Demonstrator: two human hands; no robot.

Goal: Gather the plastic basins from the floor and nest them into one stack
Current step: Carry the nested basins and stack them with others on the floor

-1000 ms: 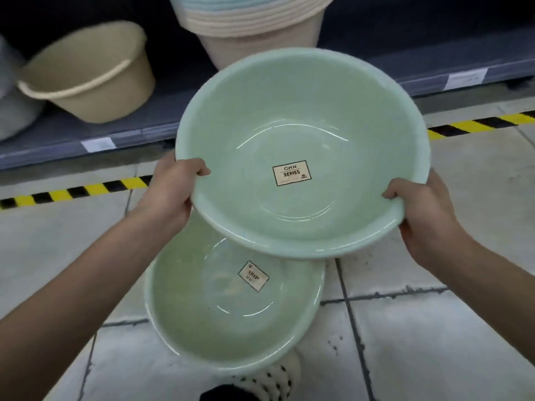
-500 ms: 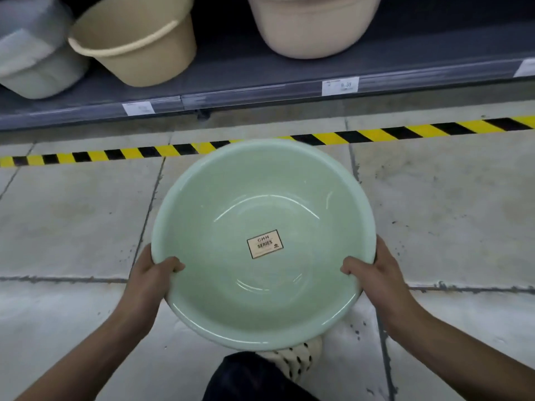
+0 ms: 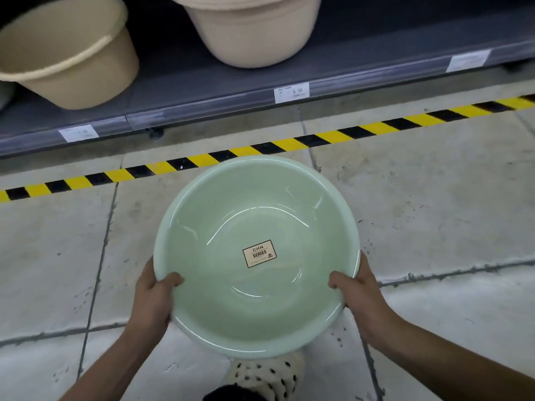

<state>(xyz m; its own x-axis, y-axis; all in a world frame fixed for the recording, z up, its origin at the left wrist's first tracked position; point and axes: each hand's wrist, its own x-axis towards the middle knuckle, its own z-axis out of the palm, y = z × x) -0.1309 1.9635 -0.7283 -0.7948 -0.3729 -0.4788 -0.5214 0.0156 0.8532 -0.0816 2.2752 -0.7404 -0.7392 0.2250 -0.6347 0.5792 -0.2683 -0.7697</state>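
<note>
From the head view, a pale green plastic basin [image 3: 254, 215] sits low in the middle of the scene over the tiled floor [image 3: 434, 215], mouth up and tipped a little toward the camera. Whether its base touches the tiles cannot be told. The left grip [image 3: 153, 296] pinches the near left part of the rim, with the thumb hooked over into the bowl and the fingers hidden under the outside wall. The right grip [image 3: 362, 296] pinches the near right part of the rim in the same way, thumb inside and fingers out of sight beneath. A small tan label [image 3: 259, 253] reading "CHN SERIES" is stuck to the inside bottom of the basin. The near rim looks thick, and it cannot be told whether a second basin is nested under it. The basin's far rim lies just beside a yellow-and-black striped tape [image 3: 289, 144] that runs across the floor along its far edge, in front of a grey shelf [image 3: 231, 79]. On the shelf, a beige tub [image 3: 66, 53] stands toward the left end and a stack of cream tubs [image 3: 254, 27] stands near the middle, well apart from each other. A white price tag [image 3: 291, 92] is fixed to the shelf's front edge. A spotted shoe [image 3: 266, 374] shows below the basin at the floor's near edge.
</note>
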